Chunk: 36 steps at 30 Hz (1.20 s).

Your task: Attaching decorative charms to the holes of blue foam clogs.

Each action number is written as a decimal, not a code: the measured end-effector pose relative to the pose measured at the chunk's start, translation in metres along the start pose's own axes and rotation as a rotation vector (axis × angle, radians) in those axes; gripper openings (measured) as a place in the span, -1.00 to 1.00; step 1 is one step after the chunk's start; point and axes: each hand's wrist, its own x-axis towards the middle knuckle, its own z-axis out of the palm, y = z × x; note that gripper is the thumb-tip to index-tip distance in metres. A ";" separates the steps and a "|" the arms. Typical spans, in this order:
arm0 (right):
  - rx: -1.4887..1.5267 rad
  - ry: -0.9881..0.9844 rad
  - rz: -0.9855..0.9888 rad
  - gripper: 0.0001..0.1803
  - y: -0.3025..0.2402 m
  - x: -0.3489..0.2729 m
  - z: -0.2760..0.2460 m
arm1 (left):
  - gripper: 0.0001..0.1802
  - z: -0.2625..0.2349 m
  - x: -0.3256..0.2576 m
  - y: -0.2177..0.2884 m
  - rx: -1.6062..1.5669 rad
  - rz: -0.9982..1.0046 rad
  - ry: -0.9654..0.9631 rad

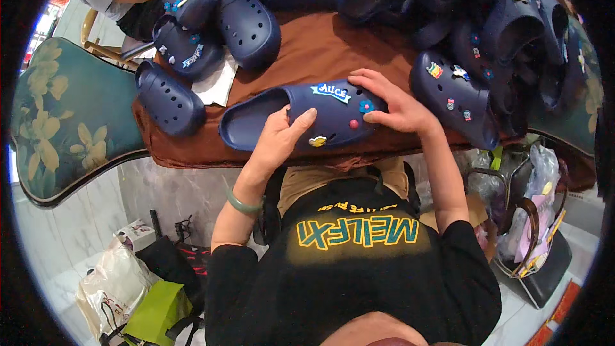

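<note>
reader: where is the thing being handled?

describer: a navy clog point(336, 118) lies crosswise at the near edge of a desk point(307, 57) covered in brown cloth, upper facing up. its toe points right, its open heel left.

reader: and the hands?

describer: both are grasping it. the left grip point(277, 138) takes the near side by the foot opening, thumb laid along the upper; its other fingers are mostly hidden, so i cannot tell whether they are inside or underneath. the right grip point(405, 106) cups the toe, fingers over the far side, thumb tip just beside a blue flower charm point(366, 106).

reader: what else decorates the upper?

describer: a banner-shaped charm point(330, 92) toward the far side, a round pink charm point(353, 124) just nearer than the flower, and a yellow-and-white charm point(317, 141) low on the near side.

reader: how is this best done?

describer: the step looks like seating charms in the holes. i would hold the heel end steady with the left grip, back the upper from inside, and press straight down on the flower's middle, not on a petal. the upper probably flexes, so an unbacked push may just dent it. each charm should sit flat, the banner unskewed.

reader: anything to avoid?

describer: a charm-covered clog point(442, 88) lies near the right grip; better not to nudge it.
</note>
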 end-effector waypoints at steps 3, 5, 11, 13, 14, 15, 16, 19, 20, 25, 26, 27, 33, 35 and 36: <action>-0.435 0.299 0.031 -0.48 -0.010 -0.007 0.024 | -0.68 0.002 0.004 0.002 0.102 0.007 -0.009; -0.485 0.393 0.053 -0.54 -0.008 -0.002 0.035 | -0.66 0.001 0.006 0.001 0.153 -0.005 -0.030; -0.503 0.539 0.182 -0.86 -0.001 0.033 0.026 | -0.67 0.002 0.012 0.003 0.183 0.004 -0.009; -0.382 0.496 0.176 -0.86 0.007 0.042 0.020 | -0.68 0.001 0.014 0.005 0.102 -0.007 -0.037; -0.266 0.451 0.173 -0.86 0.009 0.045 0.017 | -0.68 0.001 0.013 0.007 0.105 0.006 -0.032; -0.275 0.454 0.157 -0.86 0.008 0.047 0.016 | -0.67 0.003 0.012 0.011 0.018 -0.026 -0.056; -0.228 0.426 0.094 -0.86 0.010 0.050 0.015 | -0.65 0.002 0.013 0.015 -0.063 -0.046 -0.081; 0.042 0.378 0.116 -0.83 0.019 0.055 0.002 | -0.64 0.013 0.024 0.005 -0.064 0.010 -0.081; 0.205 0.371 0.154 -0.81 0.016 0.056 -0.003 | -0.64 0.013 0.030 -0.005 -0.060 0.036 -0.064; -0.299 0.191 -0.016 -0.75 -0.022 0.053 0.000 | -0.61 0.017 0.036 -0.007 -0.203 -0.001 -0.120; -0.361 0.191 -0.057 -0.73 -0.024 0.050 -0.001 | -0.61 0.017 0.035 -0.006 -0.220 0.011 -0.140; -0.375 0.218 -0.047 -0.73 -0.021 0.050 0.000 | -0.61 0.016 0.036 -0.005 -0.219 0.021 -0.142; -0.442 0.390 -0.003 -0.87 -0.015 0.060 0.015 | -0.59 0.017 0.039 -0.001 -0.214 -0.010 -0.139; -0.516 0.481 0.018 -0.94 -0.015 0.065 0.022 | -0.60 0.016 0.041 -0.006 -0.206 0.003 -0.133; -0.520 0.485 0.009 -0.94 -0.014 0.068 0.023 | -0.60 0.015 0.042 -0.008 -0.203 0.004 -0.125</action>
